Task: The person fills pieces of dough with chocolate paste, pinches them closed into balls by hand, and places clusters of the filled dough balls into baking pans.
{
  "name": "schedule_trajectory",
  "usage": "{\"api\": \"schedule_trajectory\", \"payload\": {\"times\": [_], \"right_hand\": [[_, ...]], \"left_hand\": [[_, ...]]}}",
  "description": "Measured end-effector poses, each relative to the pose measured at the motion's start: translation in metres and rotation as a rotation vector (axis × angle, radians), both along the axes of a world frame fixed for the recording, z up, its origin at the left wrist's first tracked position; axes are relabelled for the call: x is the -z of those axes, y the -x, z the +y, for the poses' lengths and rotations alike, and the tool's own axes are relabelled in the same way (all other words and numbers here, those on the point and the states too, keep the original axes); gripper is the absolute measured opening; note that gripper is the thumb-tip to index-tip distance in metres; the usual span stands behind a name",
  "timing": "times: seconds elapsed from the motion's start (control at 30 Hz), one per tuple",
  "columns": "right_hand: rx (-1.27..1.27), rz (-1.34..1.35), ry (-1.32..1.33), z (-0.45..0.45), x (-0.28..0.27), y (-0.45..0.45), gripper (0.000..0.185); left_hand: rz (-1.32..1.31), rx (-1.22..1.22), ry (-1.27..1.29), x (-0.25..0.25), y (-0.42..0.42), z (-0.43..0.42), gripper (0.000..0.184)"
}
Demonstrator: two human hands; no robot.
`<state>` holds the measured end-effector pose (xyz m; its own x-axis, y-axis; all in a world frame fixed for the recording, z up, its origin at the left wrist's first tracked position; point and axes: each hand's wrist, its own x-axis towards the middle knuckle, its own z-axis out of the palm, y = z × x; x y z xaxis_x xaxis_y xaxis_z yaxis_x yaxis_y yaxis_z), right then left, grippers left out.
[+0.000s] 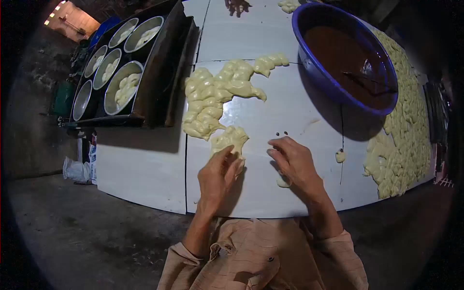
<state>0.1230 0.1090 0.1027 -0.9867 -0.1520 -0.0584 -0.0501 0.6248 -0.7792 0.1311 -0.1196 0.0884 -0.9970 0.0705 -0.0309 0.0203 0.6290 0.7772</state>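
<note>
1. I have the near dough (229, 137) in front of me, lying on the bench between the large dough (208, 99) and the left hand (220, 175).
2. My left hand's bent fingers meet its near edge; I cannot tell whether they grip it.
3. My right hand (288, 158) hovers or rests just beside it, loosely curled, thumb and forefinger apart, with nothing visible between them. A dough scrap (283, 182) shows below its palm, and two dark specks (278, 134) lie by its fingertips.
4. The bench (135, 154) is white and glossy, crossed by dark seams; another dough bit (340, 156) sits on one at right.
5. Towards the far right I see a blue basin (325, 83) of brown liquid (333, 53), beside a broad spread of dough pieces (406, 121).
6. At left, a dark tray (159, 72) carries six round tins (110, 92), several holding dough.
7. Another person's hand (237, 6) shows at the far edge.
8. The room is dim: grey floor (111, 227), a white bag (76, 169) at left, a lit wall patch (72, 21) top left.
</note>
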Motion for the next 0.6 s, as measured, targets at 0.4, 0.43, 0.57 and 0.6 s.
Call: {"api": "schedule_trajectory", "payload": {"times": [0.4, 0.43, 0.57, 0.6], "right_hand": [[0.029, -0.113, 0.029, -0.065, 0.02, 0.057, 0.034], [0.083, -0.095, 0.04, -0.065, 0.017, 0.049, 0.035], [0.087, -0.217, -0.135, -0.072, 0.003, 0.008, 0.037], [0.052, -0.282, -0.219, -0.073, 0.002, -0.002, 0.038]], "left_hand": [[-0.162, -0.024, -0.165, 0.026, 0.026, -0.08, 0.042], [-0.16, -0.038, -0.181, 0.023, 0.023, -0.086, 0.042], [-0.147, 0.039, -0.087, 0.01, 0.005, -0.098, 0.043], [-0.08, 0.073, -0.053, 0.015, 0.0, -0.097, 0.042]]}}
